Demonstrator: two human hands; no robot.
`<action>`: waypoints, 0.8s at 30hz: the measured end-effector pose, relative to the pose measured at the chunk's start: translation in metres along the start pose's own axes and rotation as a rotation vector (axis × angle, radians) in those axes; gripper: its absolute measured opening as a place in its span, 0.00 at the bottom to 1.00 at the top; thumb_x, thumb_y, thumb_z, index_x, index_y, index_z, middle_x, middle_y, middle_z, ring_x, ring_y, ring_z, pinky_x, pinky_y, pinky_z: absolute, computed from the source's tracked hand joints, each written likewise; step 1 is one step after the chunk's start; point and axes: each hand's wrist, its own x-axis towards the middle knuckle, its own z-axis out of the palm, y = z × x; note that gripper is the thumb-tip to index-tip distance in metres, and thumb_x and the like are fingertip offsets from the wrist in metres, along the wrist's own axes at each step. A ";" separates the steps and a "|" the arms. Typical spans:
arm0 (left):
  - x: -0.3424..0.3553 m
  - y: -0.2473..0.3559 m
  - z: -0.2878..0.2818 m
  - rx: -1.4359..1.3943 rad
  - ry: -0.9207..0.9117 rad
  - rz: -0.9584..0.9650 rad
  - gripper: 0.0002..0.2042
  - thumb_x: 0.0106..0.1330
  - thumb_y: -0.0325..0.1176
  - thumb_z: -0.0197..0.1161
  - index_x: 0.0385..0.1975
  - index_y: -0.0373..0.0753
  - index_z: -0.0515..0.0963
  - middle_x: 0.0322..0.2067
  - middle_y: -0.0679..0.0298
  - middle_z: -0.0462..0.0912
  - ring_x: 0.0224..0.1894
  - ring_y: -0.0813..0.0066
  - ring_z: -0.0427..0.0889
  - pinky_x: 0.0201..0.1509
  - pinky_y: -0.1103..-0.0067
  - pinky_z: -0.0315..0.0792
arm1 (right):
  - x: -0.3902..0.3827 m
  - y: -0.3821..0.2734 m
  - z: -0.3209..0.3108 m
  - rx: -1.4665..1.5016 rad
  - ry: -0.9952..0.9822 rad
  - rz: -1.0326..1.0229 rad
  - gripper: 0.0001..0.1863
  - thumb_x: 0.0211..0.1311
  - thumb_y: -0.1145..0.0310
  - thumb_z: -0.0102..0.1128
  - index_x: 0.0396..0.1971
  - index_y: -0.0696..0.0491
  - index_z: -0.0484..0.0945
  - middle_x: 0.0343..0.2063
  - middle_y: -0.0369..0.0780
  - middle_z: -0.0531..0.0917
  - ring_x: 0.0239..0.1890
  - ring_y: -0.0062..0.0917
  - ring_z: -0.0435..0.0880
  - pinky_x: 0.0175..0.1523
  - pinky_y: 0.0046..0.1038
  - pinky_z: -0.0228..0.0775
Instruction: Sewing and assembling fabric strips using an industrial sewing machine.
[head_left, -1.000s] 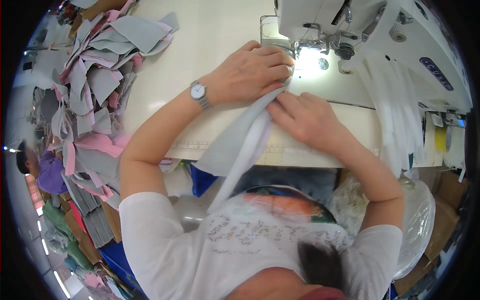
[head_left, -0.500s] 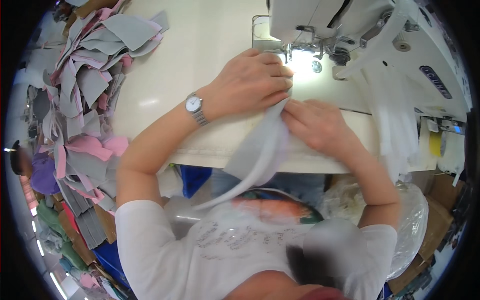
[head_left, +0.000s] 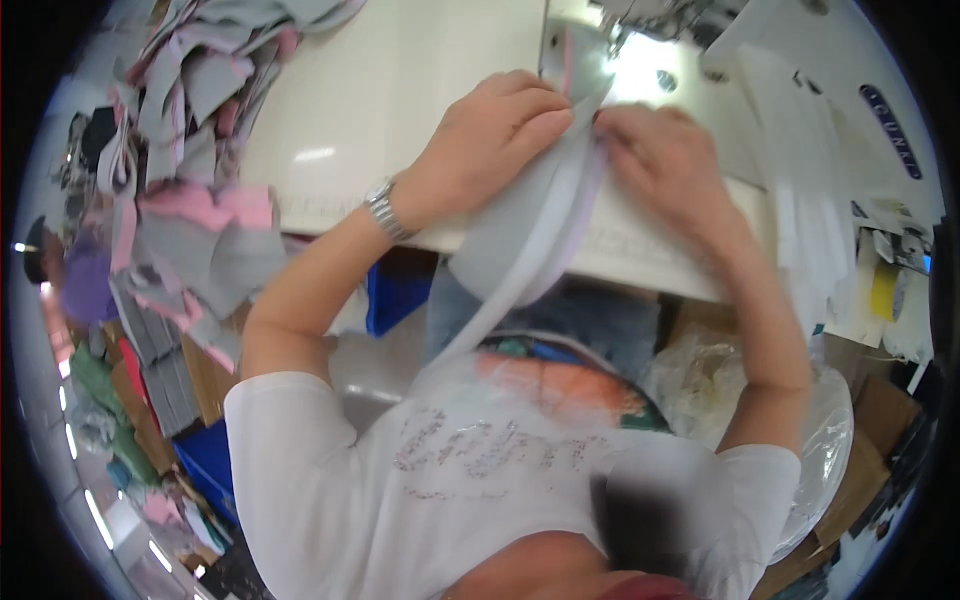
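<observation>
Under the lit needle area of a white sewing machine lies a grey fabric piece with a pink edge at its far end. A narrow white strip runs along it toward my lap, beside a pale lavender layer. My left hand, with a watch at the wrist, rests on the fabric's left side, thumb and fingers closed on it near the needle. On the other side my right hand, somewhat blurred, pinches the strip and fabric edge; its fingertips are partly hidden.
A heap of grey and pink fabric pieces covers the left of the white table. White strips hang at the right. Below are a blue bin and clear plastic bags. A person in purple is at far left.
The view has shifted, with the machine now higher in the picture. My hands have moved apart around the fabric, showing more of it and its pink edge near the needle.
</observation>
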 end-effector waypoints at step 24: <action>-0.098 0.065 0.027 0.132 0.203 0.039 0.09 0.59 0.32 0.59 0.30 0.33 0.71 0.49 0.52 0.77 0.43 0.58 0.79 0.42 0.73 0.71 | -0.045 -0.087 0.040 -0.395 0.182 0.147 0.20 0.57 0.54 0.60 0.47 0.47 0.77 0.46 0.36 0.81 0.54 0.29 0.76 0.60 0.47 0.57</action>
